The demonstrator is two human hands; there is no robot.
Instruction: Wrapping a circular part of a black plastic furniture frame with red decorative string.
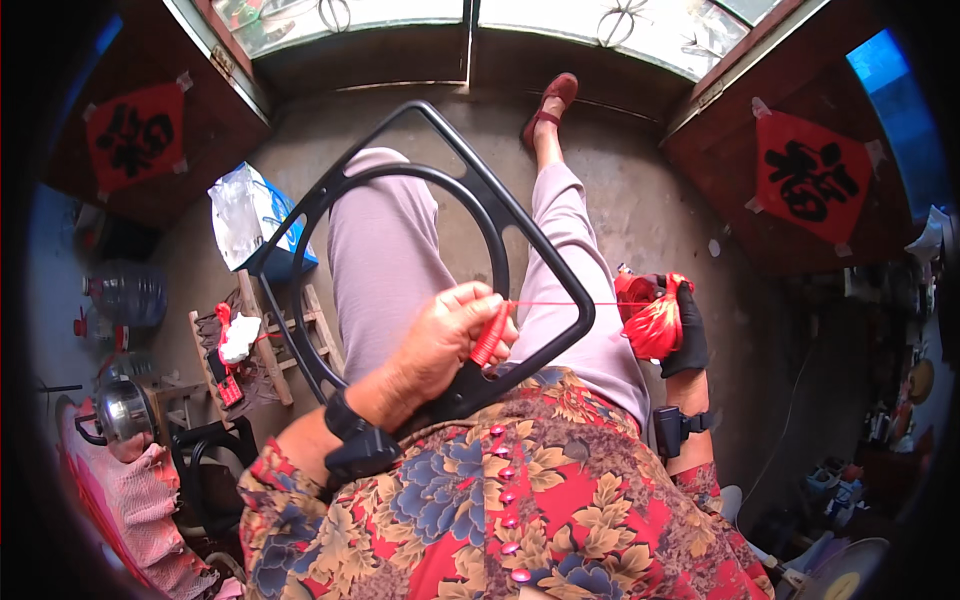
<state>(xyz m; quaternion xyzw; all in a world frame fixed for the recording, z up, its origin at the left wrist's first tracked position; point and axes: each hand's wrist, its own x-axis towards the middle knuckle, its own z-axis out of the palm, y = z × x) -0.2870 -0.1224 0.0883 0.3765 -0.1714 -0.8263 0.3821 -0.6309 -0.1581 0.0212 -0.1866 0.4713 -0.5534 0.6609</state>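
A black frame (548,350), square-cornered outside with a round ring (425,174) inside, leans on my thighs and lower belly. My bare left hand (445,335) is closed at its near side, pinching a red cord (560,303) and holding a red ribbed, tightly wound piece (489,338). That cord stretches taut across the frame to my right hand (690,335). In a black glove, the right hand is closed round a shiny red bundle (657,325) outside the frame's right corner. Its fingers are partly hidden by the bundle.
To the left stand a white-and-blue bag (250,205) and a small wooden stool (247,290) bearing a white lump and red bits. A lidded metal pot (125,415) sits farther left, near a large clear bottle (140,298). Doors with red paper signs (812,175) flank the far opening.
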